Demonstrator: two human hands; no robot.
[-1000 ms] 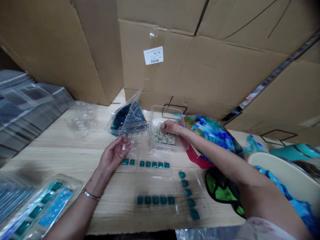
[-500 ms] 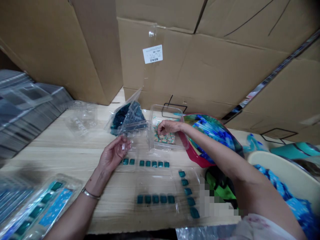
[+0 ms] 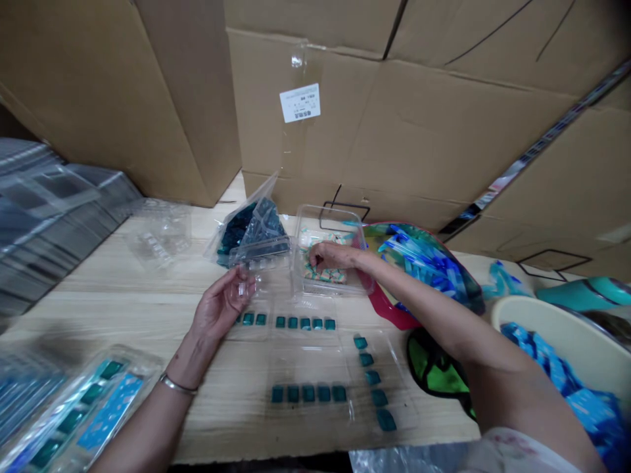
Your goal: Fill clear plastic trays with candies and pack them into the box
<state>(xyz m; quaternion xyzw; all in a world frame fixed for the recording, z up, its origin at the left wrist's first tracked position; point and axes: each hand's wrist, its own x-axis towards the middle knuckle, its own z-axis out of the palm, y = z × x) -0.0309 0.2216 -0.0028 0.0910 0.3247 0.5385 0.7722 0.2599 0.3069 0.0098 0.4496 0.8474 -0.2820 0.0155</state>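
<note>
My left hand (image 3: 224,295) pinches the near left corner of a clear plastic tray (image 3: 270,253). My right hand (image 3: 328,255) is inside a clear plastic box (image 3: 357,226). Its fingers are curled down onto small cream and green wrapped-looking pieces (image 3: 329,276); whatever is between the fingertips is hidden. Below the hands lie clear trays with teal square pieces in rows, one row (image 3: 305,323) near the box, another row (image 3: 308,393) nearer me, and a slanting line (image 3: 373,378) at right. A clear bag (image 3: 254,226) of dark teal pieces stands behind the held tray.
A red basin (image 3: 394,312) of blue packets sits right of the box, and a cream tub (image 3: 507,312) of blue packets farther right. A green and black item (image 3: 438,371) lies under my right arm. Stacked clear trays (image 3: 64,223) line the left; cardboard boxes (image 3: 384,131) wall the back.
The right hand has stayed in the box, its fingers shifting slightly among the pieces. The left hand keeps its hold on the tray. The view has moved a little.
</note>
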